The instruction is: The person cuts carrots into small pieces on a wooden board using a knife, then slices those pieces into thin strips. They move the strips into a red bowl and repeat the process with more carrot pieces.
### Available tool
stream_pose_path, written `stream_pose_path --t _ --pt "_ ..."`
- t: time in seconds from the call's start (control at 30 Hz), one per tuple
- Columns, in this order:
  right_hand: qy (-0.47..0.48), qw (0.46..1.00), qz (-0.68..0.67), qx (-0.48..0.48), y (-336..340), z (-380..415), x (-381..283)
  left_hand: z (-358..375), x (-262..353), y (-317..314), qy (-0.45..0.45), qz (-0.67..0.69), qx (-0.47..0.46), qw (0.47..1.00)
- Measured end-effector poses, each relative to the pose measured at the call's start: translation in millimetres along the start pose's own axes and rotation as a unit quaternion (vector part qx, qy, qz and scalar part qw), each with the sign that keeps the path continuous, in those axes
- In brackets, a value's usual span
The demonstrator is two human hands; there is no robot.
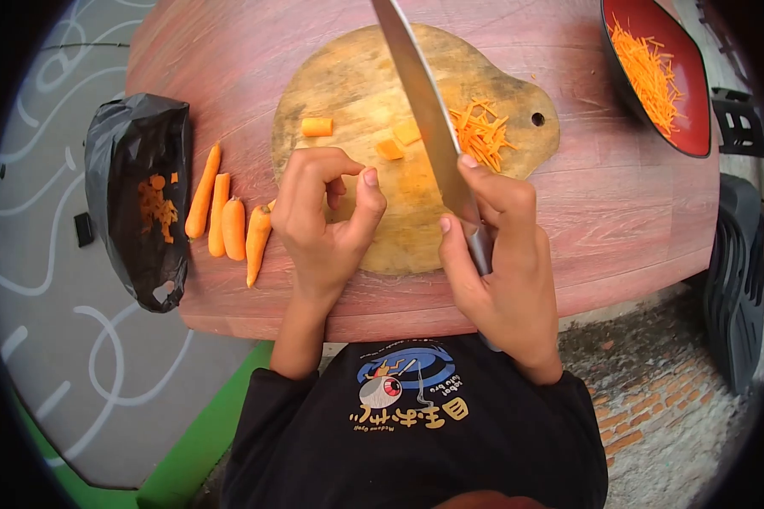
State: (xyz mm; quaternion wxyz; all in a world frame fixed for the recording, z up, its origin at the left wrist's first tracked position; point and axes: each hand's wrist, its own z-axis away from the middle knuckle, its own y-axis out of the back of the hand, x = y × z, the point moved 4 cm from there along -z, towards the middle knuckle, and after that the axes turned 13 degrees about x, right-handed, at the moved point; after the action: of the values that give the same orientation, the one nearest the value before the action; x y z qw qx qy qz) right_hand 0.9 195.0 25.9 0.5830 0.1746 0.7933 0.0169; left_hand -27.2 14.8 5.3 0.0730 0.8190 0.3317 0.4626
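Note:
My right hand is closed around the handle of a large kitchen knife, thumb and index finger pressed to the base of its blade. The blade points away from me, over the round wooden cutting board. My left hand is curled above the board's near left part, thumb and fingertip close together, with nothing visible in it. Beyond it lie a short carrot chunk and two flat carrot pieces. Right of the blade sits a small heap of carrot strips.
Several peeled carrots lie left of the board on the reddish wooden table. A black plastic bag with carrot scraps is at the left edge. At the far right, a red-and-black bowl holds shredded carrot.

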Motion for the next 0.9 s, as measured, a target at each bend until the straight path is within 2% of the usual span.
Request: stream_pose_path --t 0.17,0.23,0.27,0.3,0.33,0.4,0.43,0.5,0.53,0.6,0.8,0.9 --pt "-0.017 0.998 -0.035 -0.049 9 2 7 1 4 3 0.024 0.023 0.022 0.999" --pt "-0.224 0.952 -0.196 -0.076 8 7 11 0 9 6 0.039 0.047 0.034 0.998" --pt "-0.214 0.954 -0.194 -0.08 9 6 8 0 10 6 0.113 0.097 0.013 0.989" --pt "-0.248 0.933 -0.246 -0.085 8 8 9 0 11 5 0.185 0.147 -0.01 0.972" --pt "-0.283 0.907 -0.297 -0.093 7 9 10 -3 16 6 0.181 0.151 0.0 0.972" --pt "-0.274 0.903 -0.317 -0.097 1 9 7 -7 25 -1 0.282 0.302 -0.077 0.907" --pt "-0.282 0.896 -0.331 -0.091 0 9 6 -14 31 -1 0.277 0.304 -0.069 0.909" --pt "-0.283 0.89 -0.346 -0.089 0 8 7 -21 40 -10 0.379 0.37 -0.154 0.834" --pt "-0.286 0.886 -0.353 -0.094 -1 7 9 -26 38 -11 0.372 0.374 -0.151 0.836" --pt "-0.283 0.884 -0.358 -0.099 0 5 10 -27 35 -18 0.392 0.396 -0.242 0.794" --pt "-0.255 0.896 -0.361 -0.05 2 7 11 -35 33 -24 0.365 0.354 -0.223 0.832" --pt "-0.226 0.911 -0.343 -0.027 4 8 13 -40 28 -27 0.371 0.348 -0.232 0.829"
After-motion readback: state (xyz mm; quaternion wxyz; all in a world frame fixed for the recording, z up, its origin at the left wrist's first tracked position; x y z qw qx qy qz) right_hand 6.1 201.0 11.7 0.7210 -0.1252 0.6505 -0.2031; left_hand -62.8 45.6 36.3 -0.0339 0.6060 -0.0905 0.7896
